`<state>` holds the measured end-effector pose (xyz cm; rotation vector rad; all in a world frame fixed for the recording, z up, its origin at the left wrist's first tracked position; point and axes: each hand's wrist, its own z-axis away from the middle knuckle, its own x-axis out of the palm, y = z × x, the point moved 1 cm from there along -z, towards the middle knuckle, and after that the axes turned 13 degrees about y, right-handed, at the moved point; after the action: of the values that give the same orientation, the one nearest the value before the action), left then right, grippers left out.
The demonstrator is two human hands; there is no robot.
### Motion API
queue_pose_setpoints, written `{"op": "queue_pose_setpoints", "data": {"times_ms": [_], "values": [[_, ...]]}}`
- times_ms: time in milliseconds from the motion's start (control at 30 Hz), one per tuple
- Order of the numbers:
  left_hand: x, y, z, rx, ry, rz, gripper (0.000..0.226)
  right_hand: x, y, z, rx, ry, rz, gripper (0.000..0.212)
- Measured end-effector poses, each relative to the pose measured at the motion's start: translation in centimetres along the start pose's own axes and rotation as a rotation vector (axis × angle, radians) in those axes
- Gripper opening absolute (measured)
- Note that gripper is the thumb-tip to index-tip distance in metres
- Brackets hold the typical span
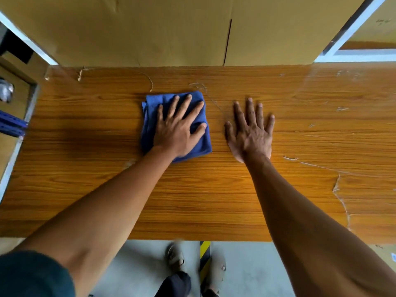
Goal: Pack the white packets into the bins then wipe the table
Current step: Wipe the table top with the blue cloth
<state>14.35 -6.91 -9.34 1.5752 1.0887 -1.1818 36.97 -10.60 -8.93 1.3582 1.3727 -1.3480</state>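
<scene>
Head view: one folded blue cloth [150,116] lies toward the far edge of the wood-grain surface [85,189], left hand [177,133] pressing it flat, grip released. Right hand [250,136] rests flat beside it, fingers spread, holding nothing. One cardboard box [150,28] stands along the far edge; its contents cannot be seen.

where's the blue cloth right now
In the head view, the blue cloth lies left of centre on the wooden table, flat under the left hand, beside the right hand.
</scene>
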Motion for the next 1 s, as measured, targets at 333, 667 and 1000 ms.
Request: {"op": "queue_pose_setpoints", "data": {"times_ms": [333,667,1000], "values": [[0.7,-1.5,-6.5,-0.140,0.004,-0.008,0.073,0.8,0.3,-0.2,-0.006,0.036,-0.004,0.070],[0.7,-2.9,-9.5,-0.272,-0.003,-0.034,0.074,0.8,0.4,-0.3,-0.009,0.048,-0.001,0.070],[0.4,-3.1,-9.0,-0.252,-0.017,-0.031,0.073,0.6,0.4,-0.5,-0.011,0.033,-0.002,0.071]]}}
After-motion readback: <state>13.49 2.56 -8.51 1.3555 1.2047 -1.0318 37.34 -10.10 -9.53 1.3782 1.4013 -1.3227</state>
